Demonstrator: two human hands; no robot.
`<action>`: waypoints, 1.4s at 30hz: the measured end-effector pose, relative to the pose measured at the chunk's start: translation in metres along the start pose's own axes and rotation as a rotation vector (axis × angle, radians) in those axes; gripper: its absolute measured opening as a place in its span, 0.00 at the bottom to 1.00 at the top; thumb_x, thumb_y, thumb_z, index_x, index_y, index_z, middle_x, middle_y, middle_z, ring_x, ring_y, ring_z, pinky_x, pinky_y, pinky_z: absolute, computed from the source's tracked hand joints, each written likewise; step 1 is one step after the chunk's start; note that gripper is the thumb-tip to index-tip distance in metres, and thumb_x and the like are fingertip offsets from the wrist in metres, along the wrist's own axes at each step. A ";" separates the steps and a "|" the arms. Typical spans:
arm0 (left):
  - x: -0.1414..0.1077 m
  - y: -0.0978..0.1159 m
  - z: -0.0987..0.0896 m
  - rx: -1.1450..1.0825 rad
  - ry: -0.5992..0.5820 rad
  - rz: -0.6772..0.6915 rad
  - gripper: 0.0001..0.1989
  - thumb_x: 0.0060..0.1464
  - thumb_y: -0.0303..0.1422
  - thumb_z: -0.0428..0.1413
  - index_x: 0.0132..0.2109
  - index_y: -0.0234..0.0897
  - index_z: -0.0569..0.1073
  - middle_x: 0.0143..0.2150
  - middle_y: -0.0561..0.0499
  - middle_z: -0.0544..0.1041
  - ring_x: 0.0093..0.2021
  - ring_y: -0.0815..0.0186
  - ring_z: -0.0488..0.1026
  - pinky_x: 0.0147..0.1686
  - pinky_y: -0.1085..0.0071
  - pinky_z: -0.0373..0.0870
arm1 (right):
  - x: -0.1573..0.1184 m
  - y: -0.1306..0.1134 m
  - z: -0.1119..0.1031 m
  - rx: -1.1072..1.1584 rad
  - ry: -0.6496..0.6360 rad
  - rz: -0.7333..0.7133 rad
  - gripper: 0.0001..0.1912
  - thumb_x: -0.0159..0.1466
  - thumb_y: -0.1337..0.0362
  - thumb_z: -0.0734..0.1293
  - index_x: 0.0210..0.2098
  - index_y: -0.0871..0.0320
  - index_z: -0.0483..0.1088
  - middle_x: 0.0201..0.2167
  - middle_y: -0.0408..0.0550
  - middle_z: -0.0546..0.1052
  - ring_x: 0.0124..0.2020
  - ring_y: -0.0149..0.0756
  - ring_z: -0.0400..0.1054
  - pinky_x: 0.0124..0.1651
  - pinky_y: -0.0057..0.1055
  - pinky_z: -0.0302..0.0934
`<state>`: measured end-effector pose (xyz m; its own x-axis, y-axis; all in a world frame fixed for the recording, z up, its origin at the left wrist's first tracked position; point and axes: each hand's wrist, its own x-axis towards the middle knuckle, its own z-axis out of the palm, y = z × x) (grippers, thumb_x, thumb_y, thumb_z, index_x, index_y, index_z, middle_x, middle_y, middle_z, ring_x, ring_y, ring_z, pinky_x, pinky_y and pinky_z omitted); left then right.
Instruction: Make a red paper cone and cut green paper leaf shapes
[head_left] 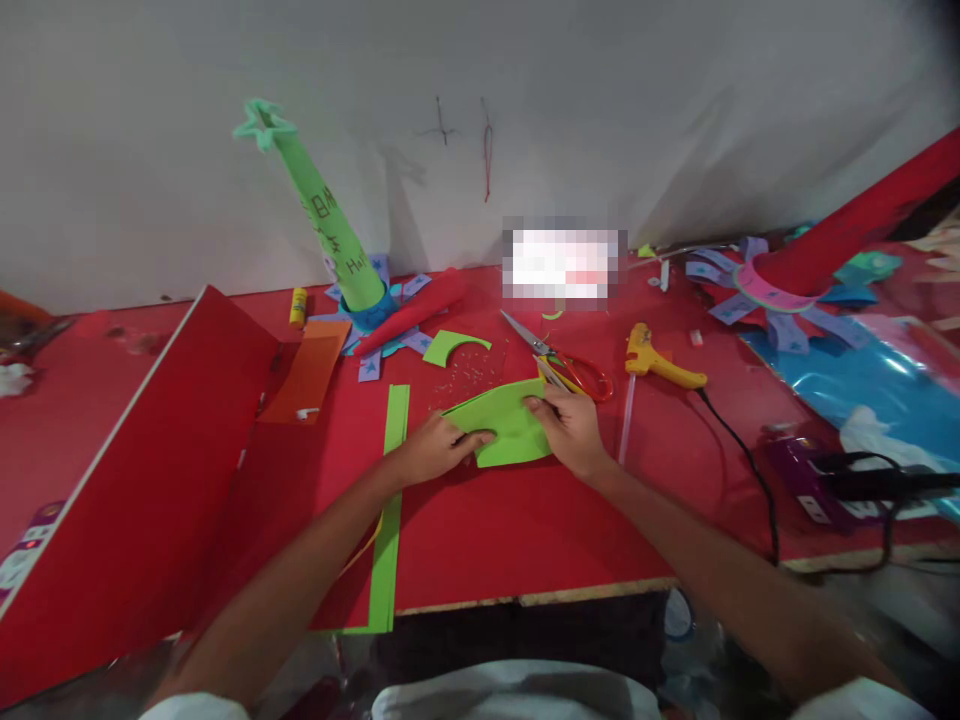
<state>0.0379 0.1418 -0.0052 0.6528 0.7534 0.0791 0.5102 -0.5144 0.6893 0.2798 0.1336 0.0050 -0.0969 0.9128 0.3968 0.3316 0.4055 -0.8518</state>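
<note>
A folded piece of lime-green craft sheet [514,425] is held just above the red tabletop between both hands. My left hand [435,445] grips its left end, the thumb lying on top. At the upper right corner, my right hand [574,428] pinches the same sheet with the thumb over its face. Right behind the sheet lie scissors with orange-red handles [585,375], partly covered by my right hand. A curved green offcut [452,346] rests beyond the sheet, among small scattered scraps.
A yellow glue gun [664,362] with a black cord lies to the right. Left are a green strip [390,500], an orange sheet [307,375], a glue stick [298,307] and a standing red board [157,470]. A green cone [337,230] stands by the wall; a purple power strip [814,480] sits right.
</note>
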 end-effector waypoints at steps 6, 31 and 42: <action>0.001 0.002 0.000 0.089 0.019 0.045 0.27 0.75 0.48 0.47 0.34 0.36 0.79 0.28 0.49 0.80 0.32 0.65 0.76 0.37 0.72 0.67 | 0.004 -0.002 -0.002 0.017 0.064 -0.006 0.31 0.72 0.42 0.63 0.20 0.54 0.57 0.18 0.40 0.58 0.22 0.31 0.53 0.27 0.31 0.52; 0.003 0.009 -0.008 -0.049 -0.053 0.009 0.28 0.74 0.48 0.48 0.30 0.36 0.77 0.30 0.48 0.82 0.35 0.64 0.79 0.43 0.70 0.70 | 0.010 -0.006 -0.010 0.073 -0.007 0.049 0.31 0.70 0.39 0.63 0.21 0.53 0.55 0.20 0.39 0.56 0.24 0.30 0.51 0.28 0.31 0.50; 0.006 0.011 -0.003 -0.160 0.070 0.000 0.25 0.68 0.52 0.54 0.53 0.36 0.80 0.52 0.41 0.84 0.60 0.52 0.78 0.64 0.57 0.71 | 0.004 -0.001 0.000 0.070 -0.060 0.021 0.31 0.71 0.40 0.62 0.21 0.54 0.55 0.19 0.39 0.56 0.24 0.31 0.51 0.27 0.32 0.50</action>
<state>0.0451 0.1417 0.0054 0.6099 0.7825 0.1253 0.4107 -0.4473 0.7945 0.2785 0.1368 0.0078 -0.1473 0.9217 0.3589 0.2682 0.3864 -0.8824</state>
